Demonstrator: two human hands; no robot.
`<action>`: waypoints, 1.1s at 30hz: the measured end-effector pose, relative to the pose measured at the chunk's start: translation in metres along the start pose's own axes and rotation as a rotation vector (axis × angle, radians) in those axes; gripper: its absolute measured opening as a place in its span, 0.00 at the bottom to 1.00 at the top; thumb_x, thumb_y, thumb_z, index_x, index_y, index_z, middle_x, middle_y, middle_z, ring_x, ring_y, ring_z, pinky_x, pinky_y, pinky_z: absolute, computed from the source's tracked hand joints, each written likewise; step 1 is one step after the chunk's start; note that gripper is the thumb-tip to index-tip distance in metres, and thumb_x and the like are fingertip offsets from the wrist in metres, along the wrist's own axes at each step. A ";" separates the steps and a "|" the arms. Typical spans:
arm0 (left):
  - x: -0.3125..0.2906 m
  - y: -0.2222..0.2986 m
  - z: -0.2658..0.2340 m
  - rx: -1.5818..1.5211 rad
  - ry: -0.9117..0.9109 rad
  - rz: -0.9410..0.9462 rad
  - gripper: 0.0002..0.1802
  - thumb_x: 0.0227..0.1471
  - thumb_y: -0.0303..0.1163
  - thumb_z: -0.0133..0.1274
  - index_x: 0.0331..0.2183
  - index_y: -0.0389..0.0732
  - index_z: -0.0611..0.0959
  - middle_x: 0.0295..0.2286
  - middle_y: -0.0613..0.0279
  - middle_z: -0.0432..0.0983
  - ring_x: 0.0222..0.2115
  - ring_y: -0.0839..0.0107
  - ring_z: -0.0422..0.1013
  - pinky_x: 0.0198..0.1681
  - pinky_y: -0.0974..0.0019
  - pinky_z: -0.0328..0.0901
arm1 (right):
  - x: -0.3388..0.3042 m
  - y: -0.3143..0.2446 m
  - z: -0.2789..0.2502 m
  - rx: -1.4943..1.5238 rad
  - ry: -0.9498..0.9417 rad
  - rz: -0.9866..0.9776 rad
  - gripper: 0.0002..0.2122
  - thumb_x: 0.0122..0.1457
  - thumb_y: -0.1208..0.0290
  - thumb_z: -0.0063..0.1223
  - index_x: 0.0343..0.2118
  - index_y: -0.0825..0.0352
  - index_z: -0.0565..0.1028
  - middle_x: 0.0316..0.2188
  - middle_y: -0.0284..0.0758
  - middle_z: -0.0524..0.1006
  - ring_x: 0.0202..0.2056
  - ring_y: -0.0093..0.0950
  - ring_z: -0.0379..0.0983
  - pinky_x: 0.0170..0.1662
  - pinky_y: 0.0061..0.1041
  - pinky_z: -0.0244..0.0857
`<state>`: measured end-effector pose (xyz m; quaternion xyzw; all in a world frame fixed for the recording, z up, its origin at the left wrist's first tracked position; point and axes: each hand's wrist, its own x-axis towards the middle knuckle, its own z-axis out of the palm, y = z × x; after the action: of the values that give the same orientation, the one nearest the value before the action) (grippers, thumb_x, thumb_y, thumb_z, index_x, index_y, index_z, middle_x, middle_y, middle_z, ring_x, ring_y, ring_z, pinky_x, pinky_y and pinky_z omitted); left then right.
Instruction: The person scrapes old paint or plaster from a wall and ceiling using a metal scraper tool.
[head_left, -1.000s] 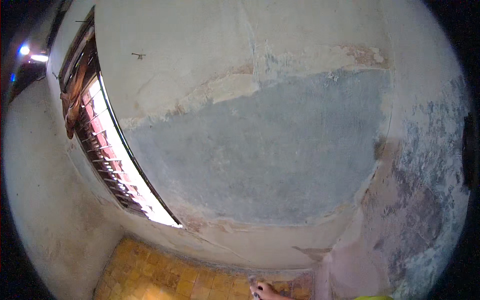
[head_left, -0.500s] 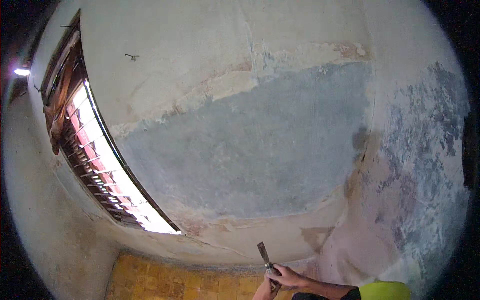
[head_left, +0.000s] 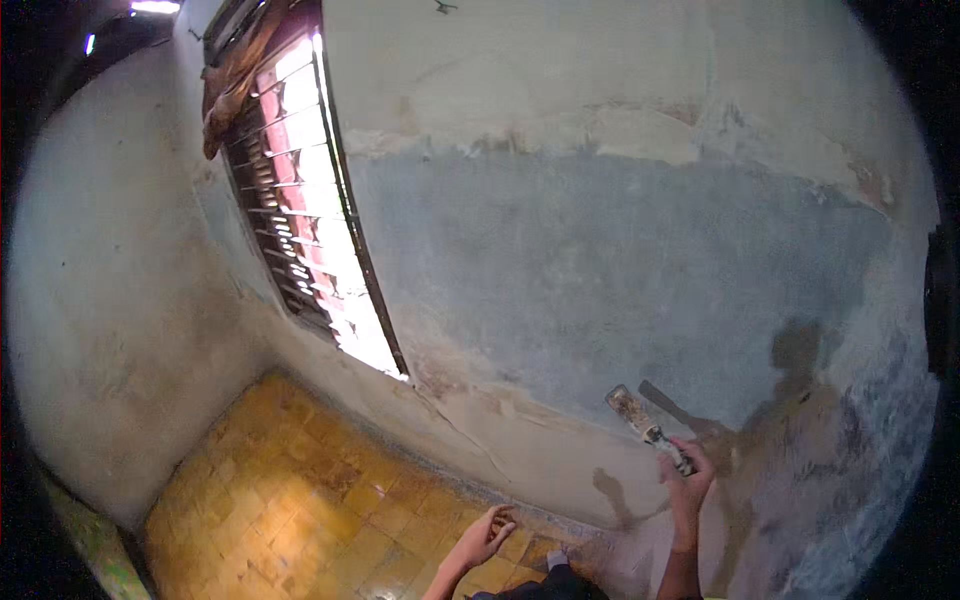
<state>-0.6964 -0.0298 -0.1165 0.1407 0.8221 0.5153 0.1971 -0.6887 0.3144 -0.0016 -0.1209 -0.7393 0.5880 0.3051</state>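
A putty knife (head_left: 628, 404) with a stained, wide flat blade is held up in front of the blue-grey wall patch. My right hand (head_left: 690, 472) is wrapped round its handle, the blade pointing up and to the left. Its shadow falls on the wall beside it; whether the blade touches the wall I cannot tell. Lower down and to the left, my left hand (head_left: 486, 536) hangs over the tiled floor. The fingers there are loosely bent, apart from the thumb, and nothing shows in them.
Left of the patch is a barred window (head_left: 315, 210) with bright daylight and a brown cloth (head_left: 232, 105) hanging at its top. The blue-grey patch (head_left: 600, 270) has flaking edges. Yellow tiles (head_left: 280, 510) cover the floor, and my shoe (head_left: 557, 559) shows at the bottom.
Both hands were together on the putty knife; now they are apart. The right hand has raised the tool toward the wall, the left has let go, and the view has turned left and downward.
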 end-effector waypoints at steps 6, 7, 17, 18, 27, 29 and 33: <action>0.028 0.038 0.022 -0.191 0.220 0.091 0.25 0.61 0.36 0.52 0.55 0.37 0.68 0.41 0.52 0.76 0.41 0.64 0.73 0.41 0.63 0.69 | 0.082 -0.087 0.008 0.091 0.211 -0.395 0.10 0.52 0.83 0.60 0.38 0.74 0.77 0.33 0.35 0.72 0.26 0.22 0.72 0.25 0.20 0.66; 0.036 0.045 0.030 -0.250 0.212 0.122 0.24 0.61 0.36 0.52 0.55 0.37 0.68 0.43 0.53 0.74 0.42 0.64 0.73 0.42 0.63 0.69 | 0.091 -0.097 0.008 0.108 0.347 -0.501 0.10 0.53 0.82 0.60 0.39 0.74 0.76 0.34 0.35 0.71 0.27 0.23 0.72 0.25 0.20 0.67; 0.091 0.083 0.018 -0.345 0.354 0.295 0.23 0.58 0.27 0.53 0.54 0.40 0.68 0.51 0.56 0.66 0.46 0.66 0.71 0.44 0.63 0.67 | 0.134 -0.050 0.003 -0.017 0.597 -0.625 0.17 0.47 0.80 0.67 0.41 0.73 0.75 0.39 0.38 0.73 0.41 0.29 0.71 0.45 0.32 0.68; 0.091 0.074 0.013 -0.352 0.374 0.276 0.23 0.58 0.27 0.53 0.54 0.40 0.68 0.51 0.56 0.66 0.46 0.66 0.71 0.44 0.64 0.67 | 0.137 -0.048 0.001 -0.004 0.619 -0.639 0.18 0.44 0.80 0.69 0.40 0.72 0.76 0.39 0.37 0.73 0.41 0.29 0.71 0.43 0.31 0.68; 0.119 0.003 -0.003 -0.485 0.134 0.259 0.12 0.61 0.35 0.51 0.44 0.42 0.74 0.47 0.60 0.71 0.43 0.69 0.70 0.40 0.67 0.67 | 0.172 -0.060 0.015 0.648 0.798 -0.764 0.25 0.45 0.65 0.66 0.46 0.68 0.72 0.39 0.31 0.70 0.36 0.26 0.71 0.36 0.24 0.67; 0.114 0.026 -0.019 -0.457 0.086 0.267 0.11 0.61 0.36 0.51 0.43 0.42 0.75 0.48 0.60 0.71 0.43 0.69 0.70 0.40 0.66 0.67 | 0.189 -0.106 0.007 0.233 0.744 -1.153 0.20 0.56 0.55 0.58 0.43 0.64 0.69 0.39 0.32 0.64 0.41 0.26 0.61 0.49 0.29 0.59; 0.107 0.032 -0.066 -0.411 0.026 0.264 0.12 0.62 0.38 0.50 0.43 0.41 0.75 0.46 0.59 0.73 0.42 0.69 0.71 0.41 0.65 0.67 | 0.193 -0.184 0.048 0.528 0.510 -1.235 0.19 0.60 0.49 0.54 0.33 0.61 0.66 0.33 0.34 0.63 0.31 0.26 0.62 0.38 0.28 0.60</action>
<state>-0.8207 -0.0224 -0.0807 0.1972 0.6769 0.6949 0.1418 -0.8354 0.3288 0.2261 0.2638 -0.4117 0.4205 0.7642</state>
